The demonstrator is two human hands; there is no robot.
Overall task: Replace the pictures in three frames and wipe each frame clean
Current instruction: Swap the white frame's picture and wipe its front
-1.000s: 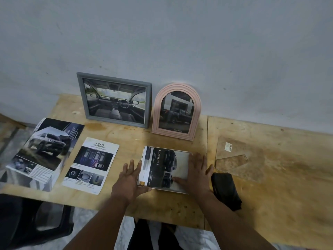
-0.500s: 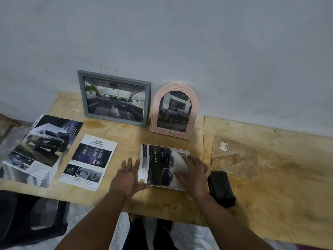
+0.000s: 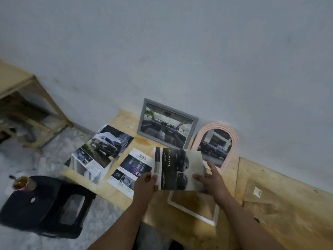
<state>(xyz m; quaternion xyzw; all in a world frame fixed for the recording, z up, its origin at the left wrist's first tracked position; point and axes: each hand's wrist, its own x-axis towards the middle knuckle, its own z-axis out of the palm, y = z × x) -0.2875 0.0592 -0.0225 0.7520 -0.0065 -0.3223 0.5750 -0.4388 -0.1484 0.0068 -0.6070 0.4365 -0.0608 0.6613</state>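
Observation:
Both hands hold a "Double Cab" car picture (image 3: pixel 177 168) lifted off the table. My left hand (image 3: pixel 146 184) pinches its lower left edge; my right hand (image 3: pixel 210 179) grips its right edge. Below it a white frame (image 3: pixel 193 212) lies flat on the wooden table (image 3: pixel 288 213), with no picture in it. A grey frame (image 3: pixel 167 124) with a car-interior picture and a pink arched frame (image 3: pixel 217 147) with a truck picture lean on the wall.
A "Safety" leaflet (image 3: pixel 132 167) and a larger car brochure (image 3: pixel 102 152) lie left of the hands. A brown backing board (image 3: pixel 259 193) lies at right. A black stool (image 3: pixel 46 206) with a glass (image 3: pixel 22 183) stands on the floor at left.
The picture lay on the white frame under both hands; now both hands have lifted it clear, baring the frame. The camera view has swung left and tilted.

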